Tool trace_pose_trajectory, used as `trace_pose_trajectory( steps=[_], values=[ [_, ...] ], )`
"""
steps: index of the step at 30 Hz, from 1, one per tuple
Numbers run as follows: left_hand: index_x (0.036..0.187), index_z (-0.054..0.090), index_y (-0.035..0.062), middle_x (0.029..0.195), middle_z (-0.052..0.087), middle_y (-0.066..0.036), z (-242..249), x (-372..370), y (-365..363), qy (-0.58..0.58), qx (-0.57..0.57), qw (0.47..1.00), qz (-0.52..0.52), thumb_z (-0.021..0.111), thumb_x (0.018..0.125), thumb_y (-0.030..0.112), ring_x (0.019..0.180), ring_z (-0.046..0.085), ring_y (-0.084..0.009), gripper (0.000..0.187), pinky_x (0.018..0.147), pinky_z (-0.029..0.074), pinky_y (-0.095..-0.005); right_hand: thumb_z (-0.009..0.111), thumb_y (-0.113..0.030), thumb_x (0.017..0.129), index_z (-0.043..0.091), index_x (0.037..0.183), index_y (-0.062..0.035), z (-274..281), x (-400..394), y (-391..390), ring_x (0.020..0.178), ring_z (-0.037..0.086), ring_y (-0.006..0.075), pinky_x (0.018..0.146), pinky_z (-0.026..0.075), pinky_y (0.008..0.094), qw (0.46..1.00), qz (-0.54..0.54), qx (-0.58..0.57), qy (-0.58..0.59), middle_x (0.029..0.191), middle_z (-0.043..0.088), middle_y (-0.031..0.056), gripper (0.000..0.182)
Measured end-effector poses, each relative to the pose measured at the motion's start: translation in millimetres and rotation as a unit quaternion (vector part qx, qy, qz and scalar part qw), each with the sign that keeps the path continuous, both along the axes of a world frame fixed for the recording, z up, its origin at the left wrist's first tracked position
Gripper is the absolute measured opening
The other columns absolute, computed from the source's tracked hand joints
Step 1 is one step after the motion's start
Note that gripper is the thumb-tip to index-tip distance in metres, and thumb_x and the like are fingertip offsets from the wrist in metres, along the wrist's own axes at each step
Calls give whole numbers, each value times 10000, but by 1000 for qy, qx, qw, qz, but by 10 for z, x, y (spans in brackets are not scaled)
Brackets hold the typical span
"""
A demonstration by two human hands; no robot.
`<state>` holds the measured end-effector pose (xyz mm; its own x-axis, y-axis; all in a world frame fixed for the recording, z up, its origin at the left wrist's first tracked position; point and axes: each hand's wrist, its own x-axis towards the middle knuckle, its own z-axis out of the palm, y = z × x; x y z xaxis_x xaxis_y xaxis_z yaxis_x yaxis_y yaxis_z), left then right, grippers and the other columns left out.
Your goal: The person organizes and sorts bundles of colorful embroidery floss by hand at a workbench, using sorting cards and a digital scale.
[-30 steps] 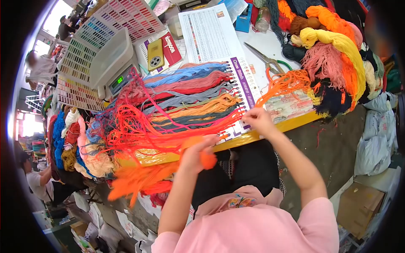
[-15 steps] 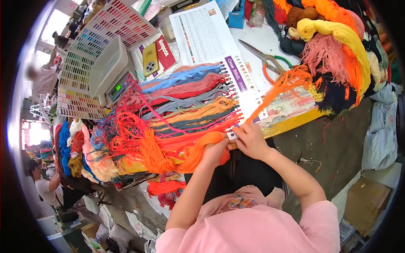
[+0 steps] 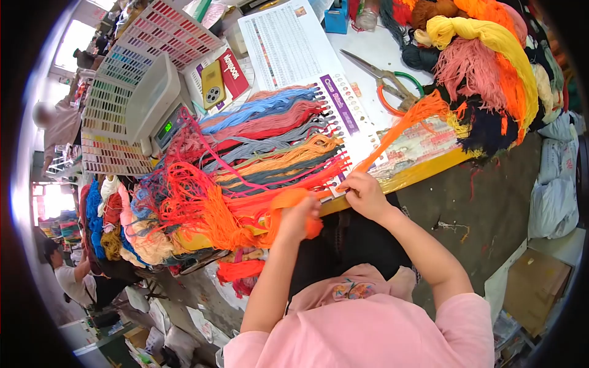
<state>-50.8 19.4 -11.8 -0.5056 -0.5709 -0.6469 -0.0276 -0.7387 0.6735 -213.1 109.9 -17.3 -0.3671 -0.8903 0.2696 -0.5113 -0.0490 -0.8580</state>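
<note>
The tabletop point(image 3: 392, 55) carries a punched thread card point(image 3: 343, 116) with many coloured floss bundles point(image 3: 270, 141) looped through its holes and fanned out to the left. A heap of yarn skeins point(image 3: 485, 61) lies at the far right of the tabletop. A colour chart point(image 3: 129, 80) and a digital scale point(image 3: 165, 116) stand at the left, with scissors point(image 3: 386, 83) between the card and the skeins. The left hand point(image 3: 299, 216) is closed around an orange floss bundle point(image 3: 276, 208) at the near edge of the tabletop. The right hand point(image 3: 366, 195) pinches a taut orange strand point(image 3: 399, 132) at the lower edge of the card. The hands are near each other, not touching.
</note>
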Motion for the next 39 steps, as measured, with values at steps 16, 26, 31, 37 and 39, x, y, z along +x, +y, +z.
trace_pose_trajectory(
  steps=[16, 26, 31, 37, 39],
  values=[
    [991, 496, 22, 654, 531, -31, 405, -7, -112, 171, 167, 970, -46, 525, 786, 103, 487, 425, -69, 222, 443, 347, -178, 475, 37, 633, 452, 785, -31, 13, 23, -29, 677, 515, 290, 595, 395, 347, 999, -20, 42, 6, 691, 513, 128, 168],
    [861, 532, 47, 595, 475, -4, 88, -87, -169, 182, 258, 948, -31, 495, 814, 142, 424, 377, -43, 112, 400, 318, -142, 574, -72, 667, 593, 791, -74, 16, -96, -62, 693, 530, 159, 634, 399, 248, 873, 65, 55, -480, 729, 562, 60, 126],
    [904, 501, 42, 582, 465, 3, 195, -108, -94, 95, 216, 967, -101, 529, 805, 169, 421, 395, -44, 164, 382, 320, -132, 636, -179, 632, 596, 703, -101, 12, 42, -126, 675, 530, 203, 632, 402, 303, 999, 39, 20, 10, 759, 570, 27, 113],
    [829, 507, 44, 568, 457, 12, 519, 483, -419, 73, 211, 961, 164, 515, 817, 212, 511, 459, -57, 169, 430, 367, -150, 629, -96, 622, 566, 691, -69, -20, -44, -102, 631, 504, 163, 588, 393, 265, 889, 100, 81, -439, 713, 540, 53, 98],
    [803, 493, 36, 588, 457, 11, 410, 1066, -703, 282, 140, 935, 165, 500, 824, 178, 537, 483, -59, 143, 456, 386, -168, 599, -128, 636, 571, 688, -92, -87, -26, -99, 595, 521, 178, 551, 393, 301, 947, 84, 74, -302, 677, 552, 44, 69]
  ],
)
